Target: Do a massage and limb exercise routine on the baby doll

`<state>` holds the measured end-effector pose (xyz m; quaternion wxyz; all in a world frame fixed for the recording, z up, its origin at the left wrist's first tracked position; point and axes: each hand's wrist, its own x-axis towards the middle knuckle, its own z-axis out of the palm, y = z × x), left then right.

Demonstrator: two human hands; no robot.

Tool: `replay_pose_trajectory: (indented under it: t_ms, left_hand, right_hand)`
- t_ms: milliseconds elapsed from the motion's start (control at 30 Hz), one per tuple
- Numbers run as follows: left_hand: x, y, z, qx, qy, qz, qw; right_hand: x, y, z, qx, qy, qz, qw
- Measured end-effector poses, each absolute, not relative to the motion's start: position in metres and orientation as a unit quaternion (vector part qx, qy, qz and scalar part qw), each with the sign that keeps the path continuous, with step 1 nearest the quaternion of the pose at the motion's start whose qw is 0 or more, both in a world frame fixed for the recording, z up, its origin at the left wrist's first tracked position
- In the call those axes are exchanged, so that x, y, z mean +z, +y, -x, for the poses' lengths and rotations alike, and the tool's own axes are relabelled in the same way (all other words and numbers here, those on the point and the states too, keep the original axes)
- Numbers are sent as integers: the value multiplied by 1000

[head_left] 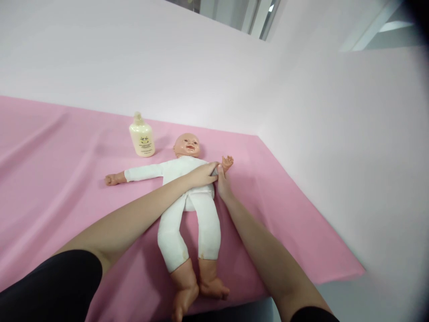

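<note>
A baby doll (pixel 177 167) with a white cloth body lies on its back, head toward the wall and feet toward me. My left hand (pixel 203 174) reaches across its torso, fingers closed around the doll's arm on the right side. From the right, my right hand (pixel 223 182) grips that same arm, thumb up near the wrist. The doll's small hand (pixel 227 163) sticks out beyond my fingers. Its other arm (pixel 144 171) stretches out to the left on the sheet. Parts of the gripped sleeve are hidden by my hands.
A cream lotion bottle (pixel 142 136) with a pump top stands left of the doll's head. Beneath everything is a pink sheet (pixel 67 179) over a table, whose edge slants down at the right. A white wall (pixel 117 58) runs behind and along the right.
</note>
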<state>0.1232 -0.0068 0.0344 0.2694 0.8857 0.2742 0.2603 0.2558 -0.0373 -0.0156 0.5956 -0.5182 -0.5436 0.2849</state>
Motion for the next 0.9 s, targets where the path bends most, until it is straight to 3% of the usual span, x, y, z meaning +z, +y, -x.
replay_pose_trajectory:
  t_ms: [900]
  left_hand:
    - [35, -7, -123, 268, 263, -882, 283]
  right_hand:
    - [-17, -38, -255, 275, -545, 519, 598]
